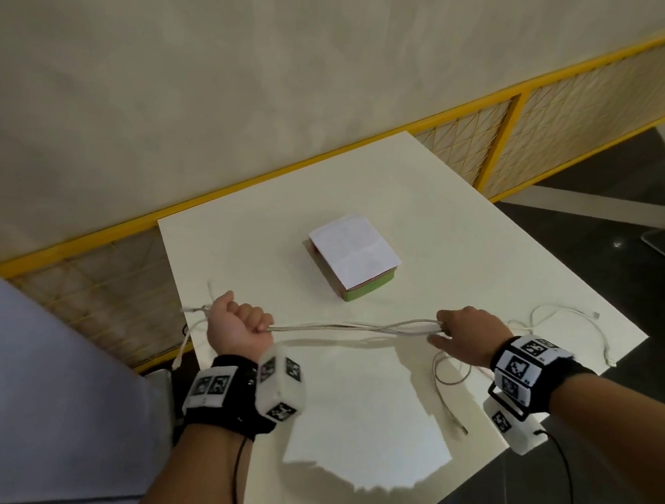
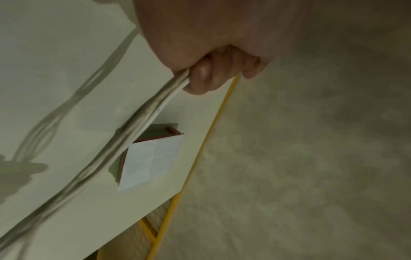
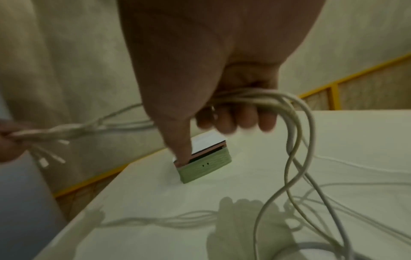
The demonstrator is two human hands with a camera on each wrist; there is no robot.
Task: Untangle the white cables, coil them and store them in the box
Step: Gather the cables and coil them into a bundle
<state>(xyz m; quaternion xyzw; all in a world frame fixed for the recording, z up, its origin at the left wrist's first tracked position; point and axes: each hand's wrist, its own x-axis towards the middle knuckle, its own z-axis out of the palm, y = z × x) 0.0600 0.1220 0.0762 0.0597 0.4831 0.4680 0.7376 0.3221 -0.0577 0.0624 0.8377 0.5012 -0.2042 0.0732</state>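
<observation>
Several white cables (image 1: 352, 327) run as one taut bundle above the white table (image 1: 466, 240), stretched between my two hands. My left hand (image 1: 241, 318) is a fist around one end; plug ends stick out past it to the left. In the left wrist view the cables (image 2: 142, 121) leave my curled fingers (image 2: 200, 81). My right hand (image 1: 463, 333) grips the other part of the bundle, and loose cable (image 3: 295, 133) hangs from its fingers (image 3: 235, 119) onto the table. A green box (image 1: 364, 289) with a white sheet on top sits mid-table, beyond the bundle.
More slack cable (image 1: 568, 319) loops over the table's right side, with plug ends near the right edge (image 1: 612, 362). A yellow mesh railing (image 1: 495, 145) runs behind the table in front of a pale wall. Dark floor lies to the right.
</observation>
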